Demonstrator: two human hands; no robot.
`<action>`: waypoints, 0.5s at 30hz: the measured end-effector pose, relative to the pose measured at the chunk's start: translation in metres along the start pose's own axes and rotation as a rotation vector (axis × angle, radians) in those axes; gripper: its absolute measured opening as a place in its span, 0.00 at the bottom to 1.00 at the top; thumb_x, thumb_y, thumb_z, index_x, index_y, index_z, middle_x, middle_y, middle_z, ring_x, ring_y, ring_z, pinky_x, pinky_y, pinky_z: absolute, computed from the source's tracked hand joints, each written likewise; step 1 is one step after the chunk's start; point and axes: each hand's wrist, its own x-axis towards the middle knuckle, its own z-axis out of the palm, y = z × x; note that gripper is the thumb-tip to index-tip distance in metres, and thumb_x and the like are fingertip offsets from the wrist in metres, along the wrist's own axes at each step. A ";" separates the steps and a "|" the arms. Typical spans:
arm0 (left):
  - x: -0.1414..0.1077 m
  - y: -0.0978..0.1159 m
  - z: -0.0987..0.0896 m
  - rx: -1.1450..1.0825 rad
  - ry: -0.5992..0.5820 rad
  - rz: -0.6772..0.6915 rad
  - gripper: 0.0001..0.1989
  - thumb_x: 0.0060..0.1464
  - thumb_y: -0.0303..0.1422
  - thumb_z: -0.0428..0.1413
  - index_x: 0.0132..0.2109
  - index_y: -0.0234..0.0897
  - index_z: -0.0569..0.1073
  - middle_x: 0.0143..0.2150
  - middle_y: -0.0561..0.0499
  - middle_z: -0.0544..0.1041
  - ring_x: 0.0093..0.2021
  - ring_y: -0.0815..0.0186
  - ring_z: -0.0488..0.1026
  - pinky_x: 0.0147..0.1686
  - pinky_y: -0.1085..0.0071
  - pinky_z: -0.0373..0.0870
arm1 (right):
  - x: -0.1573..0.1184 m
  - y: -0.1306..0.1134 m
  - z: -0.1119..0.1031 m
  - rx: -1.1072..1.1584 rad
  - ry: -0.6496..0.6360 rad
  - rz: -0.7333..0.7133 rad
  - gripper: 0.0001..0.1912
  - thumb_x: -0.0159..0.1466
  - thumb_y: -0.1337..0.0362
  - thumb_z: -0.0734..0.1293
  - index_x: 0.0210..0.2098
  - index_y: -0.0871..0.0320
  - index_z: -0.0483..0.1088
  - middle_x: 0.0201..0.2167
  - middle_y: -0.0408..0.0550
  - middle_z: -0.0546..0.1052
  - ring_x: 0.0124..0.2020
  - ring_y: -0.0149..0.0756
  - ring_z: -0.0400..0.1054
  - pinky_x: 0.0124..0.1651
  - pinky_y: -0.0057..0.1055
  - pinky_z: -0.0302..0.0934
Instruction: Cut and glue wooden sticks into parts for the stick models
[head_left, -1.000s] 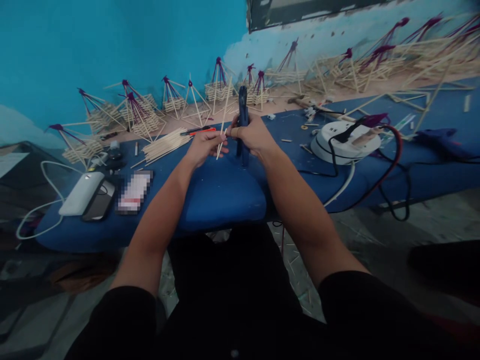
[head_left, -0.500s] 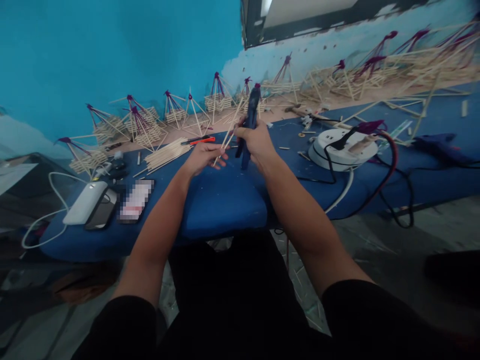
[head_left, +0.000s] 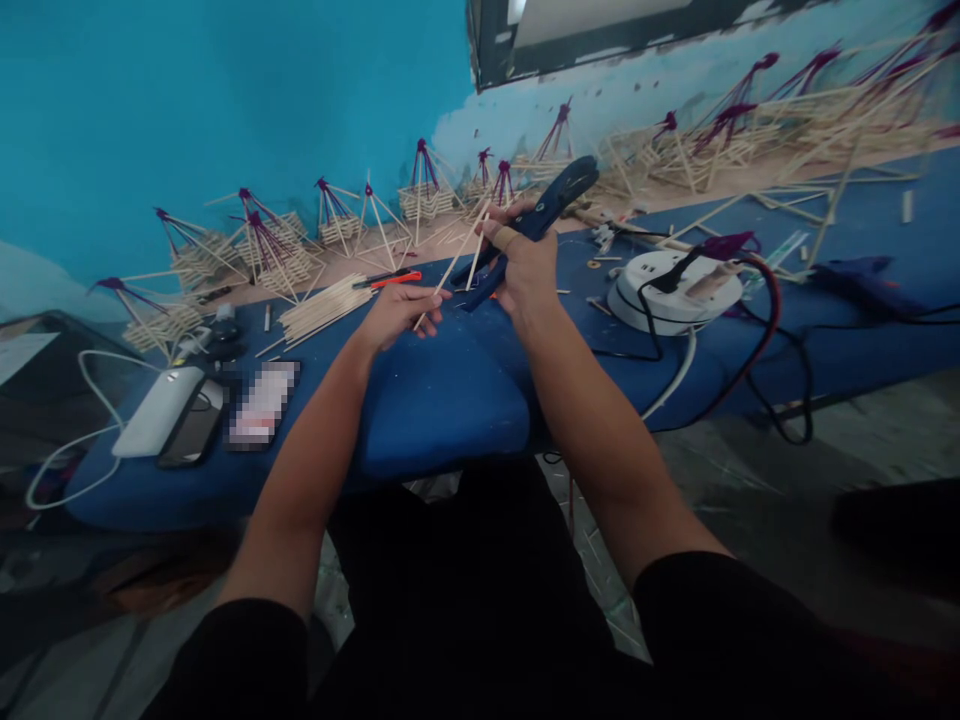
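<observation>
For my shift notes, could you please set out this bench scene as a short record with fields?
left hand: pinches thin pale wooden sticks
right hand: grips dark blue glue gun, tilted, with one stick alongside
surface: blue padded bench
left of hands: loose bundle of pale sticks, orange-handled cutter
right of hands: round white power strip
far edge: stick frames with purple tops

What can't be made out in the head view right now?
- Flat item on the blue bench: pixelated, its face unreadable.
- Dark blue tool in the right hand: grip covered by the fingers, tip lost against the clutter.
- Thin sticks between both hands: too thin to count; the left hand hides their lower ends.
- Dark frame on the wall: cut off by the top edge.
</observation>
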 end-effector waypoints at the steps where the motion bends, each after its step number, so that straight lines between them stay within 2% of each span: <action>1: 0.000 0.000 -0.001 0.005 -0.012 -0.010 0.09 0.63 0.32 0.69 0.48 0.33 0.89 0.32 0.48 0.83 0.24 0.69 0.78 0.25 0.72 0.70 | 0.001 0.000 0.000 -0.003 0.008 0.004 0.28 0.51 0.54 0.83 0.39 0.48 0.63 0.40 0.42 0.79 0.40 0.39 0.78 0.40 0.39 0.77; 7: -0.002 0.001 -0.007 0.075 -0.105 -0.077 0.14 0.58 0.33 0.70 0.49 0.30 0.88 0.31 0.46 0.83 0.24 0.68 0.79 0.27 0.70 0.76 | 0.002 -0.003 -0.003 -0.030 0.033 0.045 0.28 0.50 0.56 0.85 0.38 0.48 0.65 0.40 0.40 0.81 0.32 0.34 0.75 0.38 0.37 0.78; 11: -0.001 0.000 -0.007 0.075 -0.091 -0.085 0.17 0.57 0.33 0.71 0.51 0.29 0.87 0.32 0.46 0.84 0.26 0.66 0.81 0.28 0.71 0.77 | 0.000 -0.005 -0.003 -0.002 0.027 0.046 0.27 0.51 0.59 0.85 0.38 0.48 0.65 0.37 0.38 0.80 0.29 0.32 0.74 0.36 0.36 0.77; 15: 0.000 -0.002 -0.005 0.089 -0.079 -0.105 0.17 0.58 0.33 0.70 0.52 0.29 0.87 0.33 0.46 0.85 0.28 0.65 0.82 0.28 0.71 0.77 | 0.001 -0.005 -0.002 -0.015 0.022 0.059 0.28 0.51 0.57 0.86 0.37 0.48 0.64 0.35 0.37 0.79 0.28 0.31 0.72 0.33 0.35 0.76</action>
